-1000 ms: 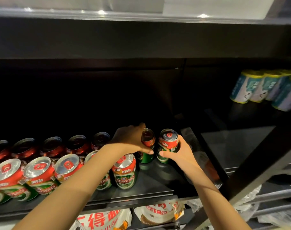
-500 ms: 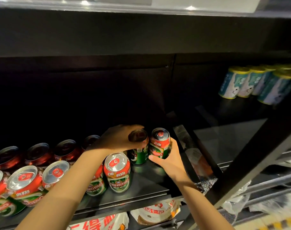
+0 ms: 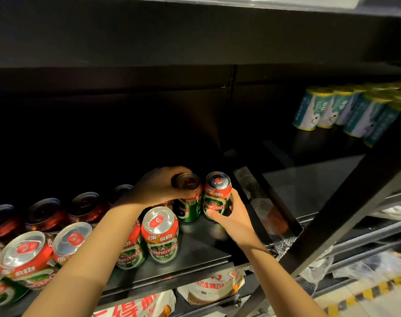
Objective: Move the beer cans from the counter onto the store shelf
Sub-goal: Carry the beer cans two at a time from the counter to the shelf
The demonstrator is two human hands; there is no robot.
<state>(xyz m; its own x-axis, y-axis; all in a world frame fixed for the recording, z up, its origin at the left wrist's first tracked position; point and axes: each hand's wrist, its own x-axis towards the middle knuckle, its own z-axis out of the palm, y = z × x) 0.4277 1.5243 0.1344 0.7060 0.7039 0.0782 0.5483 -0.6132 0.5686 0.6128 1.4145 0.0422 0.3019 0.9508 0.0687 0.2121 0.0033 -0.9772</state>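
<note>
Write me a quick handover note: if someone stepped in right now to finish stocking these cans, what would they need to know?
Left hand: grips the top of a back-row can.
Right hand: fingers wrapped round the rightmost can, standing on the shelf.
Done: two rows of red-and-green beer cans already on this shelf, including a front can.
Left: let go of both cans once they sit straight. The counter is out of view, so how many remain cannot be told.

At frame centre, the left hand (image 3: 159,189) grips one beer can (image 3: 188,197) and the right hand (image 3: 232,217) another can (image 3: 216,195), both upright on the dark shelf (image 3: 201,245).
</note>
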